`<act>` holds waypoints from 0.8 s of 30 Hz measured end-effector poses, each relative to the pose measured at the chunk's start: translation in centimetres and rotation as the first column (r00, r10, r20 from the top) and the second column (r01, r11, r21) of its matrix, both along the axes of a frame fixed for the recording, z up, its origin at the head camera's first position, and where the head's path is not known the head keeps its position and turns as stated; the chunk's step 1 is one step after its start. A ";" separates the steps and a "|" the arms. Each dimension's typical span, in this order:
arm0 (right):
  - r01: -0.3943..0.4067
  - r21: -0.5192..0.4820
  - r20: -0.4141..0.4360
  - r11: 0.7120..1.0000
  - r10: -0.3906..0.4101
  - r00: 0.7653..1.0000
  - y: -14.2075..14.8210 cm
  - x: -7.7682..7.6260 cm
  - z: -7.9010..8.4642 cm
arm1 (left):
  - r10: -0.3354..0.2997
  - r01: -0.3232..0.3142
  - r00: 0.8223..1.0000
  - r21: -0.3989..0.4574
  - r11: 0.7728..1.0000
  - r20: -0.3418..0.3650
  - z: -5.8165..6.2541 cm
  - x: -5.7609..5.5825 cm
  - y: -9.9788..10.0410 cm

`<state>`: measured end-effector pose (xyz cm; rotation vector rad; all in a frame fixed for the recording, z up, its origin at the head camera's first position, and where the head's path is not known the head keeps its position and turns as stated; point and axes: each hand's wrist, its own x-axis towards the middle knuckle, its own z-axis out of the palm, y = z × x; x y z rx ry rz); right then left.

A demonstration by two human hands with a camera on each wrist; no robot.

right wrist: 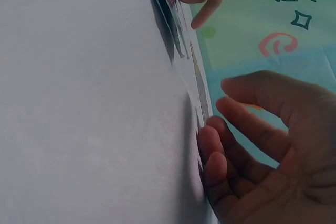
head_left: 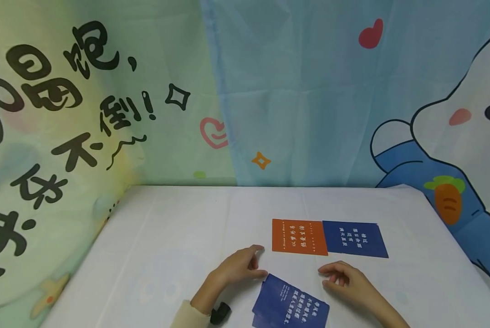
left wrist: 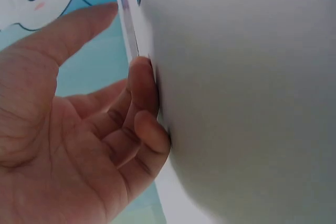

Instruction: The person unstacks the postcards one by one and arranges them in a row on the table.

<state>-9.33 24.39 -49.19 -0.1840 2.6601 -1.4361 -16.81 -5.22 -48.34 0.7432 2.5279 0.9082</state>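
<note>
Two cards lie edge to edge toward the back of the white table: an orange card (head_left: 300, 237) with white writing and a blue card (head_left: 355, 239) on its right. Nearer the front is a slightly fanned stack of blue cards (head_left: 292, 300), cut off by the bottom of the head view. My left hand (head_left: 241, 264) is just left of these, its thumb tip right at the stack's upper corner. Its palm (left wrist: 79, 129) shows nothing held. My right hand (head_left: 349, 282), fingers loosely bent and holding nothing, hovers low right of the stack, below the blue card.
The white tabletop (head_left: 187, 228) reaches back to a printed cloth backdrop (head_left: 294, 114) with lettering and a cartoon figure. A black band (head_left: 220, 313) sits at my left wrist, by the cream sleeve (head_left: 190, 314).
</note>
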 end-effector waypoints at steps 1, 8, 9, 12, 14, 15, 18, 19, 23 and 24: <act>-0.030 0.003 -0.003 1.000 0.030 1.000 0.1 0.2 0.0 | -0.016 0.016 1.000 -0.004 1.000 0.001 0.0 0.2 -0.2; -0.184 0.006 0.092 0.983 0.182 0.979 0.8 1.1 0.0 | -0.140 0.139 0.990 -0.055 0.989 -0.020 -0.2 2.3 -0.9; -0.195 0.010 0.103 0.981 0.193 0.976 0.9 1.2 0.0 | -0.151 0.149 0.988 -0.068 0.987 -0.029 -0.2 2.6 -1.0; -0.229 0.038 0.097 0.973 0.225 0.970 1.0 1.3 0.0 | -0.164 0.159 0.985 -0.099 0.982 -0.047 -0.2 3.5 -1.4; -0.247 0.069 0.080 0.967 0.241 0.967 1.1 1.4 0.0 | -0.166 0.158 0.984 -0.119 0.980 -0.059 -0.1 4.1 -1.7; -0.265 0.072 0.080 0.962 0.259 0.963 1.1 1.4 0.0 | -0.166 0.156 0.984 -0.129 0.979 -0.067 -0.1 4.3 -1.9; -0.330 0.069 0.064 0.942 0.326 0.943 1.3 1.6 -0.1 | -0.156 0.146 0.986 -0.146 0.979 -0.066 0.2 5.2 -2.2; -0.351 0.069 0.058 0.934 0.348 0.936 1.4 1.7 -0.2 | -0.158 0.146 0.985 -0.152 0.977 -0.067 0.3 5.4 -2.3; -0.409 0.100 -0.010 0.907 0.412 0.911 1.7 1.9 -0.4 | -0.181 0.168 0.981 -0.165 0.972 -0.071 0.5 6.2 -2.5; -0.411 0.116 -0.029 0.904 0.417 0.908 1.7 2.0 -0.4 | -0.191 0.176 0.978 -0.167 0.970 -0.081 0.5 6.3 -2.5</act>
